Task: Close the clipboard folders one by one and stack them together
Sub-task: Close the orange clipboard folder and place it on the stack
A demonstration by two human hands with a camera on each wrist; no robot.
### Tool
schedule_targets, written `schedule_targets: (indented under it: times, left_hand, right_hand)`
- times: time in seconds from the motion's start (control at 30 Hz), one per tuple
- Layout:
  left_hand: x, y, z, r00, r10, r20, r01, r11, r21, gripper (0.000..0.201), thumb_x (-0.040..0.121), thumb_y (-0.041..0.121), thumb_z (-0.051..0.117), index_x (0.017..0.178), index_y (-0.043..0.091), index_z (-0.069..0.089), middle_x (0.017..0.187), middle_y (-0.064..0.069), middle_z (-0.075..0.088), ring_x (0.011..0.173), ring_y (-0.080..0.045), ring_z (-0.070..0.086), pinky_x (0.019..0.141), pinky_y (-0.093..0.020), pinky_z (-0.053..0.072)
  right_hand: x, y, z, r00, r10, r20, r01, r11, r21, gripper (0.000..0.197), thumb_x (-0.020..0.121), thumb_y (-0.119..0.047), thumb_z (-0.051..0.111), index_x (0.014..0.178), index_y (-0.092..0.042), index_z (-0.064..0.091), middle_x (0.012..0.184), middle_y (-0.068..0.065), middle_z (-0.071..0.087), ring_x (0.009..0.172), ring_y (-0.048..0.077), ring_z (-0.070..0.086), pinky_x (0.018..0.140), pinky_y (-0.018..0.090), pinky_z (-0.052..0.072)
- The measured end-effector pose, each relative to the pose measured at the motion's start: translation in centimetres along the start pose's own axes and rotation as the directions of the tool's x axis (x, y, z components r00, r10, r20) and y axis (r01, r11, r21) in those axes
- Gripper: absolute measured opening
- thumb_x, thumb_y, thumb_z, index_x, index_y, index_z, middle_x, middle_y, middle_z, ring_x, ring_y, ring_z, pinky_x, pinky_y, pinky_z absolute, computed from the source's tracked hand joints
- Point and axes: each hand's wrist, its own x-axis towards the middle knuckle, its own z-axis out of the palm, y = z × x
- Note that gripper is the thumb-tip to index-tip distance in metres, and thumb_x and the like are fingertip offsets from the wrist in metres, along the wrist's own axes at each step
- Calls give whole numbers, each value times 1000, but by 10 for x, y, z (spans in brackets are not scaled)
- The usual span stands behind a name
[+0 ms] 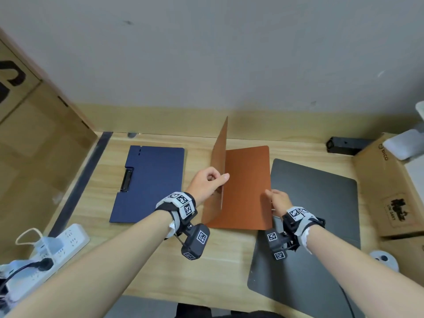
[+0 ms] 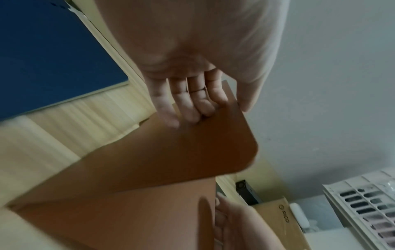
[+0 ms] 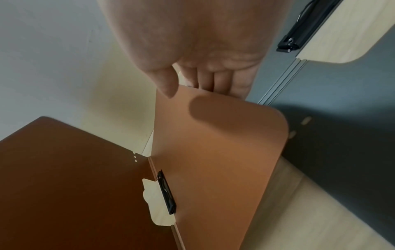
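Observation:
An orange clipboard folder point(image 1: 247, 191) lies half open in the middle of the wooden table point(image 1: 202, 260). Its left cover stands nearly upright, and my left hand point(image 1: 210, 182) pinches that cover's edge, fingers point(image 2: 192, 104) on one face and thumb on the other. My right hand point(image 1: 274, 198) holds the flat panel's right edge, fingers under it and thumb point(image 3: 166, 84) on top. The folder's black clip point(image 3: 167, 194) sits at the hinge. A blue folder point(image 1: 149, 182) lies closed on the left. A dark grey folder point(image 1: 314, 203) lies open flat on the right, its clip point(image 3: 299, 30) showing.
Cardboard boxes stand at the left point(image 1: 34, 145) and at the right point(image 1: 390, 191) of the table. A white power strip point(image 1: 57, 246) with a plugged cable lies front left. A small black device point(image 1: 344, 145) sits at the back right, against the grey wall.

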Motion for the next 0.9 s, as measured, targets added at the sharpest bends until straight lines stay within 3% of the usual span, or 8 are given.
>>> schedule_targets:
  times: [0.07,0.13,0.33,0.4,0.53,0.63,0.77,0.9]
  left_hand:
    - [4,-3,11,998,-41,37,43,999,-27,26,95,37,54,80,16,58,74,-2,61,64,-15,57,58,-27,47]
    - [9,-10,20,995,-81,51,81,997,-16,20,97,27,50,84,15,60,77,-1,63,68,-14,58,57,-26,45]
    - [25,-59,26,979,-202,-12,201,959,201,14,93,18,50,91,19,64,90,2,65,83,-16,60,75,-34,52]
    - [27,-79,22,964,-260,-55,265,929,258,12,92,17,53,97,21,63,101,1,64,91,-18,59,86,-37,51]
    - [27,-110,13,919,-370,-134,394,871,294,32,89,14,59,121,13,56,124,-6,61,110,-23,59,98,-36,47]
    - [25,-117,6,884,-443,-148,467,847,256,46,90,21,60,133,10,49,134,-9,56,121,-25,54,98,-32,40]
    - [27,-122,-13,869,-493,-50,493,870,-5,84,78,62,53,144,12,42,143,-7,51,128,-28,52,110,-42,39]
    - [33,-134,-50,900,-410,-146,407,912,-48,75,79,63,52,136,14,49,136,-9,56,123,-28,56,106,-50,44]
  right_hand:
    - [-8,-4,0,999,21,40,-22,999,38,50,96,-38,47,135,-7,48,130,11,55,118,34,54,95,44,46]
    - [-16,-6,-3,995,44,90,-51,995,83,56,98,-45,39,140,-7,43,132,6,51,121,34,52,94,41,44]
    - [-21,-8,-7,991,49,125,-63,992,113,43,99,-48,35,113,-14,58,99,6,63,86,21,60,72,34,47]
    - [-14,-2,-6,994,27,105,-36,996,76,35,98,-37,46,110,-9,61,94,7,67,76,17,61,65,31,50]
    - [-3,10,-3,995,-54,80,59,997,-59,19,92,3,45,99,-3,61,88,10,67,83,23,63,76,38,54]
    - [-6,5,1,991,-102,83,108,992,-62,20,92,7,43,92,-9,57,74,3,62,79,22,61,68,32,51]
    - [-7,-3,13,985,-141,102,149,987,-68,22,90,4,45,81,-12,57,66,-1,57,69,19,56,65,28,47]
    - [-2,-16,50,976,-162,146,177,980,-94,19,91,4,46,90,-11,58,73,3,59,74,23,57,72,38,50]
